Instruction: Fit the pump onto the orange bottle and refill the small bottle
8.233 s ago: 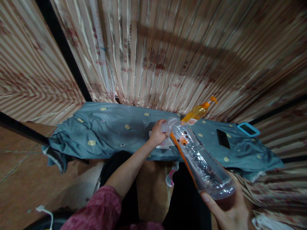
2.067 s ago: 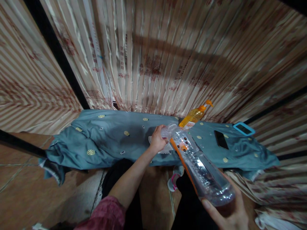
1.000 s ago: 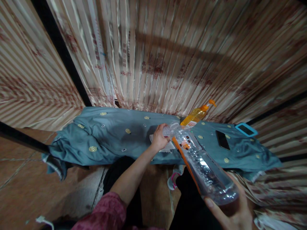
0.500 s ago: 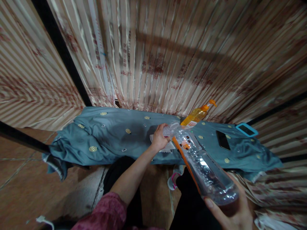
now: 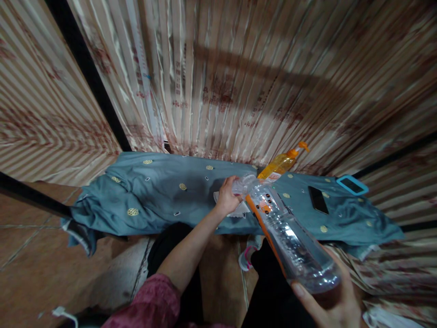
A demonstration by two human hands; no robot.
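My right hand [image 5: 329,304] grips the base of a large clear plastic bottle [image 5: 286,232] with an orange label strip. The bottle is tilted, with its neck pointing away from me and down over the blue-grey cloth [image 5: 164,191]. My left hand [image 5: 226,197] is closed around a small clear container at the bottle's mouth, above a white cloth [image 5: 239,210] lying on the blue-grey cloth. A little water lies in the lower part of the bottle.
An orange pump bottle [image 5: 282,164] stands behind the bottle's mouth. A black phone [image 5: 318,199] and a teal-cased device [image 5: 352,185] lie on the cloth to the right. Striped curtains [image 5: 239,82] hang close behind. Tiled floor [image 5: 34,269] lies to the left.
Almost nothing differs. Both hands keep the same hold, and the bottle stays tilted toward the small container; only the view has shifted slightly.
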